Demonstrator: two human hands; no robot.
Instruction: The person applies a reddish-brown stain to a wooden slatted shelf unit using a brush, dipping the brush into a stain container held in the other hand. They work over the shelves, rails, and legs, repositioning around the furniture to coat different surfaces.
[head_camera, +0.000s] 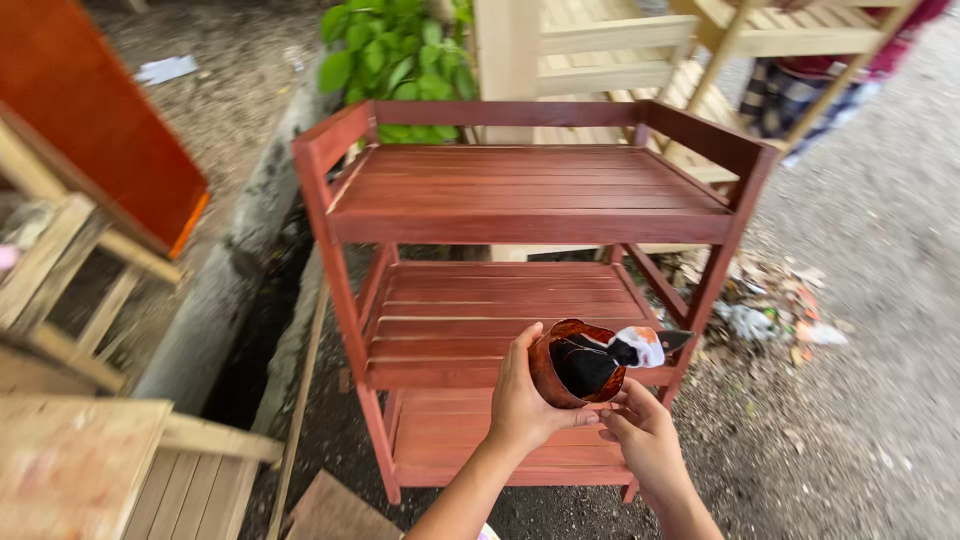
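Head view, outdoors, gravel ground.

Far left: a raw slatted wooden frame (60, 290) with a red-brown board (95, 120) lying tilted across it. Green leafy plant (395, 50) behind, top centre-left.

Centre: three-tier slatted rack (520, 190), stained red-brown on every visible face, standing upright on the ground. Unstained pale wooden frames (610, 50) are stacked behind it.

Step in hand, as judged: staining work on the rack, at the point of loading the applicator from the cup. All tiers already show colour, so the coat looks well advanced.

Left hand (525, 400): fingers curled around a small stain-smeared cup (575, 365), gripping its side wall and holding it in the air in front of the middle shelf. Dark liquid is visible inside.

Right hand (645, 435): just below and right of the cup, fingers partly closed, fingertips touching its lower rim. Whether it also pinches the applicator, I cannot tell.

A stained rag or brush end (640, 347), white, orange and black, rests across the cup rim, projecting right.

Next move, as judged, calls for a firm pinch on the applicator while the cup stays level to avoid spills.

Right: litter pile (770, 310) on the gravel; another person's checked clothing (790, 95) at top right.
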